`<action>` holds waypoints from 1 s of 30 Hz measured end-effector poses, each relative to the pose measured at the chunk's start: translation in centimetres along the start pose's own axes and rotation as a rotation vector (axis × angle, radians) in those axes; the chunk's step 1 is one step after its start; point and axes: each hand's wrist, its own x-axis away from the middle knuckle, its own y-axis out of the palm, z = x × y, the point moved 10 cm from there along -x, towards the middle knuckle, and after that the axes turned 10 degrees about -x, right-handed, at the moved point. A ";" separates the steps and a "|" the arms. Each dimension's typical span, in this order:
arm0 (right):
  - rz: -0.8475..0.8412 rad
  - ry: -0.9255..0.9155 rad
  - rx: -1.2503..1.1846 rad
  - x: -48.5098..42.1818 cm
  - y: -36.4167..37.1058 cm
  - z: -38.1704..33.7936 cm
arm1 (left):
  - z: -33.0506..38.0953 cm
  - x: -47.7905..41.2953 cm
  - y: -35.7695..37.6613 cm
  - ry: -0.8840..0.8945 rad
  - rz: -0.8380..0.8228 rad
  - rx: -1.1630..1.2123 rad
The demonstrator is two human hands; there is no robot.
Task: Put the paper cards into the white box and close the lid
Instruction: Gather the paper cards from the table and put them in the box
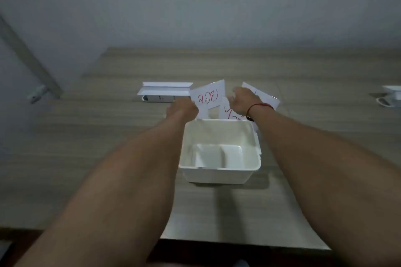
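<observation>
An open white box (220, 174) stands on the wooden table, empty inside apart from a low divider. Just beyond its far rim, my left hand (182, 110) pinches a white paper card with red writing (209, 95), held upright. My right hand (242, 102), with a red string on the wrist, grips other white cards (263, 95); one with red marks (226, 112) shows below the fingers. A white lid-like piece (166, 89) lies further back to the left. How many cards the right hand holds is hidden.
A white power strip (158, 98) lies under the lid-like piece at the back. A white object (390, 95) sits at the table's right edge. A grey wall rises behind the table, and the table's near edge runs along the bottom.
</observation>
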 end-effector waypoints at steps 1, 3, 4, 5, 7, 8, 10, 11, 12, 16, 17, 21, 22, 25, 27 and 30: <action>-0.012 0.026 0.003 -0.4 0.7 0.8 | -0.1 -0.3 1.2 -0.018 -0.046 0.000; 0.010 0.038 0.021 -1.7 1.8 2.7 | -0.8 -1.0 3.2 -0.077 -0.049 0.042; 0.019 0.036 0.037 -2.2 2.5 3.6 | -1.5 -1.2 4.2 -0.132 -0.040 0.085; 0.028 0.036 0.053 -2.9 3.0 4.3 | -2.1 -1.5 5.1 -0.169 -0.026 0.105; 0.060 0.055 0.067 -4.3 3.7 5.6 | -2.9 -1.9 6.3 -0.218 0.005 0.138; 0.066 0.077 0.072 -4.9 4.1 6.3 | -3.3 -2.1 6.9 -0.247 0.016 0.144; 0.053 0.125 0.081 -6.1 5.5 7.9 | -4.2 -2.6 8.2 -0.304 0.033 0.168; 0.049 0.148 0.078 -6.5 5.9 8.6 | -4.5 -2.7 8.7 -0.327 0.040 0.172; 0.044 0.173 0.078 -6.9 6.2 9.2 | -4.7 -2.8 9.0 -0.348 0.043 0.171; 0.031 0.263 0.098 -7.8 7.0 11.2 | -5.2 -3.5 9.6 -0.406 0.065 0.164; 0.037 0.273 0.098 -7.9 7.0 11.3 | -5.1 -3.6 9.6 -0.402 0.068 0.149; 0.039 0.275 0.053 -8.1 7.2 10.6 | -4.5 -3.5 9.4 -0.359 0.065 0.112; 0.043 0.257 0.056 -8.0 7.1 10.2 | -4.7 -3.5 9.5 -0.368 0.049 0.115; 0.107 0.178 0.087 -7.6 5.9 8.6 | -5.6 -3.5 9.9 -0.415 -0.017 0.182; 0.154 0.119 0.113 -7.4 4.3 7.4 | -5.4 -3.3 9.6 -0.397 -0.056 0.207; 0.244 0.039 0.124 -6.4 1.0 5.5 | -5.0 -2.2 8.8 -0.346 -0.088 0.206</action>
